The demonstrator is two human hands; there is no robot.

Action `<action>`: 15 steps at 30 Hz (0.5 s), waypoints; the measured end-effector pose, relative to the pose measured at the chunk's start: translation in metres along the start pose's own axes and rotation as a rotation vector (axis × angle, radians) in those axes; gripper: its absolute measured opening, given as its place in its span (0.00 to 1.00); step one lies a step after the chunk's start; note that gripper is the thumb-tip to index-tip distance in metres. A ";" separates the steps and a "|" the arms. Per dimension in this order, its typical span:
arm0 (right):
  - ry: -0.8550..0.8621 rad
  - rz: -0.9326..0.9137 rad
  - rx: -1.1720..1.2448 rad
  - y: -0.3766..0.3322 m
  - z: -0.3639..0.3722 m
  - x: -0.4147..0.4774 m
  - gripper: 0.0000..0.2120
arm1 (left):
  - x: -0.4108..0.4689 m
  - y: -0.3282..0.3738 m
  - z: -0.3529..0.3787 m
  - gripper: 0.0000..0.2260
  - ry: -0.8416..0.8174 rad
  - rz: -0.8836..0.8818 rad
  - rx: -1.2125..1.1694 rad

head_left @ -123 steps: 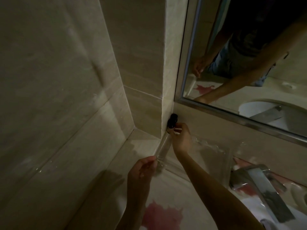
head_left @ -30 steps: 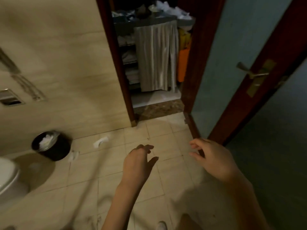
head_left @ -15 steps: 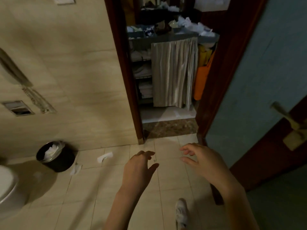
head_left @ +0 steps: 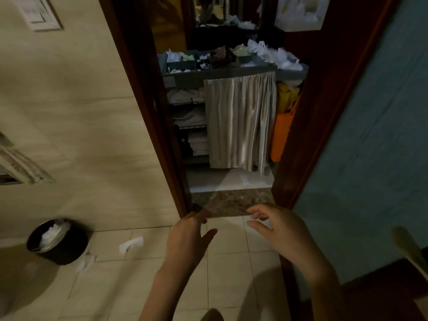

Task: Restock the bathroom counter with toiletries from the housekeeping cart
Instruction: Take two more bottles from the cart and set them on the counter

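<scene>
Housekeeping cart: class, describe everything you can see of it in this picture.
The housekeeping cart stands upright just beyond the door frame, and its frame looks grey. Its top tray holds compartments of small packets and crumpled white bags. A pleated beige curtain covers the right of its front. To the left, open wire shelves carry folded white linens. An orange bag hangs at its right side. Neither the left hand nor the right hand touches it.

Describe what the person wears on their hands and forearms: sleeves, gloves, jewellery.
Nothing shows. The left hand and right hand are bare, ungloved; no ring, watch or bracelet can be made out in the dim, blurred picture. The left forearm and right forearm are uncovered to the frame's edge; no sleeve in view.
</scene>
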State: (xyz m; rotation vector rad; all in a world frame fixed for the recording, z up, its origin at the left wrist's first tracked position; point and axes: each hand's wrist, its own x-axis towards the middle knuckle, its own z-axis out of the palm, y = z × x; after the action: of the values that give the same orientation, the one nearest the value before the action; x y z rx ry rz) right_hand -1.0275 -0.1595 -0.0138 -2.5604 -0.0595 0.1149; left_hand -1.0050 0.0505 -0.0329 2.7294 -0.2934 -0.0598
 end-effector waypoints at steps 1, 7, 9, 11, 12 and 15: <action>-0.014 -0.007 0.002 0.002 -0.001 0.010 0.14 | 0.007 0.000 0.000 0.16 0.002 -0.015 -0.008; -0.044 -0.048 0.027 0.014 -0.003 0.079 0.14 | 0.066 -0.001 0.003 0.13 0.002 -0.041 -0.010; -0.063 -0.049 0.030 0.021 -0.006 0.105 0.13 | 0.095 -0.001 0.007 0.14 -0.001 -0.046 -0.014; -0.058 -0.041 0.030 0.030 -0.013 0.136 0.13 | 0.129 0.001 0.012 0.14 -0.013 -0.043 -0.032; -0.043 -0.042 0.028 0.035 -0.018 0.153 0.13 | 0.149 0.001 0.014 0.13 -0.016 -0.033 -0.038; -0.012 -0.054 0.024 0.045 -0.036 0.210 0.12 | 0.214 0.001 0.014 0.15 -0.012 -0.027 -0.111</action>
State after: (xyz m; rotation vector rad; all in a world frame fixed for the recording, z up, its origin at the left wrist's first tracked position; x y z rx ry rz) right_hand -0.8147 -0.2032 -0.0230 -2.5320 -0.1310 0.1099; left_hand -0.7972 -0.0013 -0.0454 2.6238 -0.2487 -0.0966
